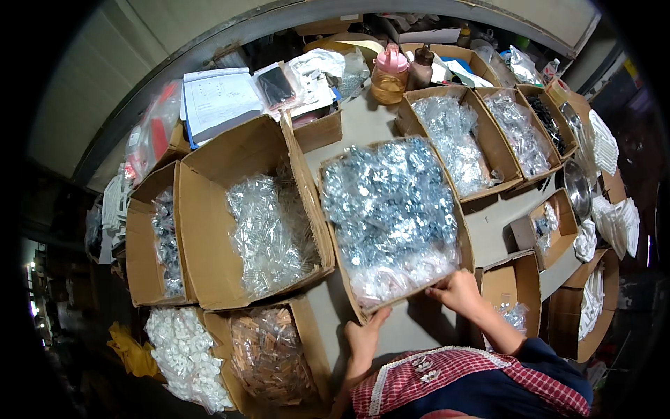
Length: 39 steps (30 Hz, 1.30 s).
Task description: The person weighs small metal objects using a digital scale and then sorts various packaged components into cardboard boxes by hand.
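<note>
A cardboard box [465, 241] heaped with clear plastic bags of bluish, shiny metal parts [391, 202] sits in front of me, slightly turned. Paler, whitish bags lie along its near side. My left hand [364, 339] grips the box's near left corner, thumb up against the wall and the other fingers mostly hidden. Around the near right corner my right hand [460, 293] is closed on the edge, its fingertips tucked under the rim. Whether the box is lifted off the table cannot be made out.
Left of it stands a larger box [202, 237] of bagged clear parts. A box of brown pieces [272, 356] and a bag of white parts [185, 356] are nearer. More boxes [506, 181] line the right. Behind stand a pink-lidded bottle [389, 77] and papers [220, 101].
</note>
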Motion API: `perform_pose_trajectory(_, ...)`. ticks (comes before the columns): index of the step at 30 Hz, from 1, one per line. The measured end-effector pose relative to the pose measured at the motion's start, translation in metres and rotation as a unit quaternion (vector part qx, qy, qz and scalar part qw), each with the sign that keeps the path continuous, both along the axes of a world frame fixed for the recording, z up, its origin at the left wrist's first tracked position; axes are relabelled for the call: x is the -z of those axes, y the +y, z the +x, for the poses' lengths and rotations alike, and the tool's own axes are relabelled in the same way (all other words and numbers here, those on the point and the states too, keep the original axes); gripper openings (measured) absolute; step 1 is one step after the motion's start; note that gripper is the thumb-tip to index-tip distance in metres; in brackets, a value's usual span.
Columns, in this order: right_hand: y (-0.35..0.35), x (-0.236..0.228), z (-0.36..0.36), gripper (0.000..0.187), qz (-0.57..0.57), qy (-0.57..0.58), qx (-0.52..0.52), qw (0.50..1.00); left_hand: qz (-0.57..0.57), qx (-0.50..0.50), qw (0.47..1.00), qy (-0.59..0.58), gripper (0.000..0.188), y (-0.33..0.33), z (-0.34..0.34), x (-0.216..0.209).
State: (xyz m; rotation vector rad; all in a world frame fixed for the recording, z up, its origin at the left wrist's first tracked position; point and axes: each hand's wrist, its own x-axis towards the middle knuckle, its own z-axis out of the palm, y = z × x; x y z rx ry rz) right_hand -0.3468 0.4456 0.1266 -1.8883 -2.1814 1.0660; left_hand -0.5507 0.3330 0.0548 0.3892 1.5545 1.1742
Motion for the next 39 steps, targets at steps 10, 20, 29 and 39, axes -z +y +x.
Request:
perform_pose_trajectory(10,0.128,0.037,-0.036,0.032,0.11,-0.082,0.011,0.99,0.025,0.021,0.994,0.105,0.043,0.117,-0.022,0.004)
perform_pose_trajectory(20,0.038,0.028,0.048,0.021,0.222,0.203,-0.06,0.952,0.073,0.246,0.923,0.287,0.032,0.088,0.02,0.007)
perform_pose_trajectory(29,-0.111,-0.003,0.196,0.036,0.367,-0.076,0.255,0.891,0.086,0.464,0.871,0.136,0.07,-0.007,0.123,0.021)
perform_pose_trajectory(39,-0.166,0.037,0.194,0.032,0.235,-0.102,0.361,0.897,0.151,0.547,0.782,0.26,0.07,-0.041,0.145,0.035)
